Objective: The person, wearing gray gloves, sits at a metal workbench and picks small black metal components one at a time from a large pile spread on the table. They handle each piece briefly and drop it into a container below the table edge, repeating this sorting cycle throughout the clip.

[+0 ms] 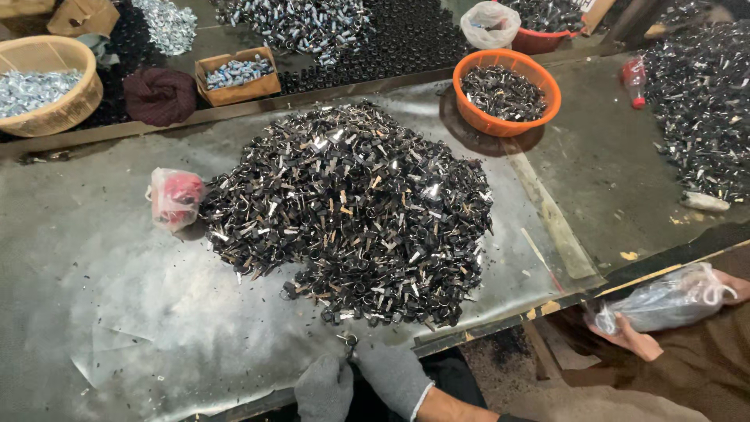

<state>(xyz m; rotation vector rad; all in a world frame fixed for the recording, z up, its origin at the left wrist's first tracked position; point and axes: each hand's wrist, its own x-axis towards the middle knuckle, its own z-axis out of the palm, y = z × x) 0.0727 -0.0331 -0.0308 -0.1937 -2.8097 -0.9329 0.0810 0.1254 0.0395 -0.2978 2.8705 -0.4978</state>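
Nearby, orange basket [547, 86] holds small black parts [500, 90]; wicker basket [74, 109], silver pieces [31, 87]

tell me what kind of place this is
Probably a small workshop for sorting or assembling metal parts: a big heap of small dark metal pieces on a metal-covered bench, an orange basket of more, and gloved hands working one piece.

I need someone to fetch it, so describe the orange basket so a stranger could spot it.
Start at the big heap of small black metal parts on the metal-topped table. Look past its far right edge: the orange basket sits there, round and part-filled with black parts. The woven tan basket far left holds silvery parts instead.
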